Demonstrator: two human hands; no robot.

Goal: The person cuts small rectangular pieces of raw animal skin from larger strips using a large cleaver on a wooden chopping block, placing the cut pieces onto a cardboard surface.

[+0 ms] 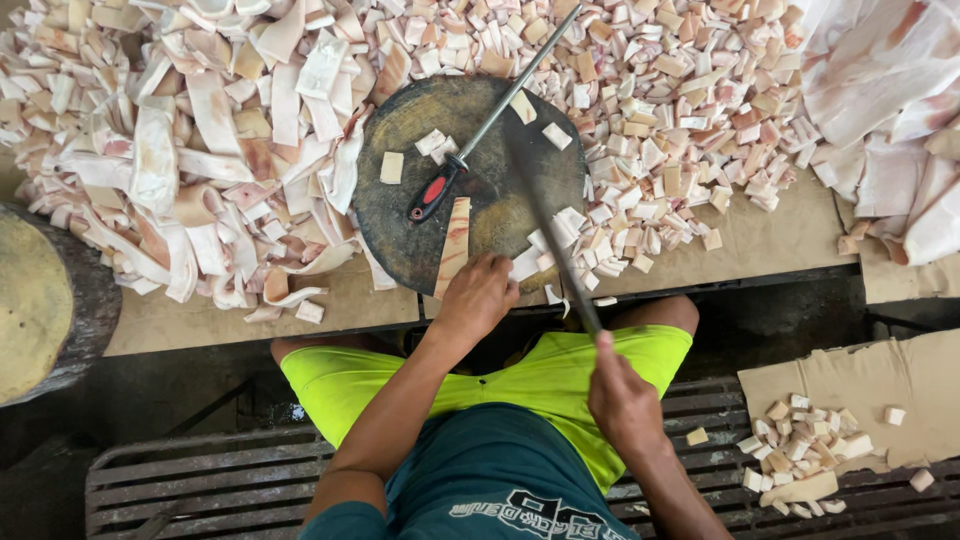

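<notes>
**Strip held on round block, long knife gripped over it**

Left hand (478, 296) curled, fingertips pressing down the near end of a long pale pink-and-cream strip of fatty skin (455, 243), which lies on the near edge of the dark round wooden chopping block (400, 160). Right hand (622, 395) fisted around the handle of a long dark-bladed knife (545, 215); blade slants up and away across the block's right half, blurred. A steel sharpening rod with red-and-black handle (480, 130) lies diagonally across the block, handle just beside the strip's far end, tip reaching into the pile beyond. A few small cream cubes (392, 167) sit loose on the block.

Around: big heap of uncut long strips (200, 150) crowding the block's left rim; heap of small cut cubes (660, 110) right and behind, spilling against the right rim. Large uncut slabs (890, 110) far right. All on a brown cardboard-covered table (770, 240). Second round wooden block (40, 300) at left edge. Lower right, cardboard sheet with more cubes (800, 445) on a metal grate bench (200, 480). Person wears bright green shorts (480, 380).
</notes>
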